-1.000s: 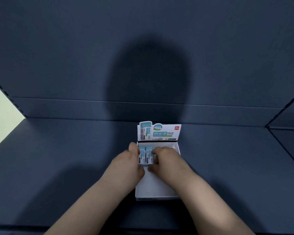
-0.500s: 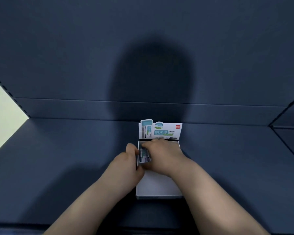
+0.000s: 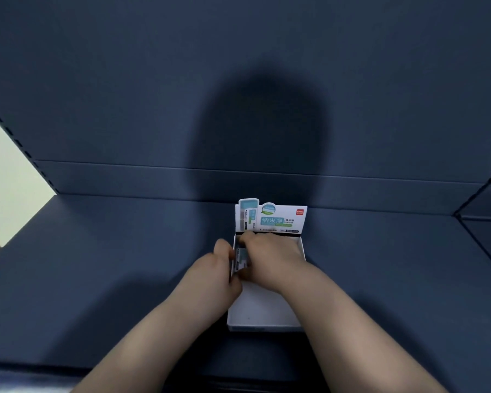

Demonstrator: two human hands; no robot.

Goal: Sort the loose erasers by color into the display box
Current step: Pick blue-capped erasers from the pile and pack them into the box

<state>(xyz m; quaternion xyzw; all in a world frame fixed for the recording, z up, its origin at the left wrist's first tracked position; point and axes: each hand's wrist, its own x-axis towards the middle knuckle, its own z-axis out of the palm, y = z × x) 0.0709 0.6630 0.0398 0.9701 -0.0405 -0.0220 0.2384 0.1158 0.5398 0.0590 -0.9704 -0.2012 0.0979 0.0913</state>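
Observation:
A white display box point(image 3: 260, 310) with an upright printed header card point(image 3: 271, 218) stands on the dark blue shelf. Light-blue wrapped erasers point(image 3: 241, 258) stand on edge at the box's back left corner. My left hand point(image 3: 214, 275) grips the box's left wall beside them, thumb up against the erasers. My right hand point(image 3: 270, 258) reaches across the box from the right, its fingers curled over the erasers and hiding most of them. How many erasers are there is hidden.
The shelf surface point(image 3: 111, 265) stretches wide to the left and right of the box. A back panel point(image 3: 238, 95) rises behind the header card. A pale wall point(image 3: 9, 194) shows past the shelf's left end.
My right hand has slid left and toward the back of the box, covering the erasers that showed between both hands a second ago. The erasers have been turned onto their edges.

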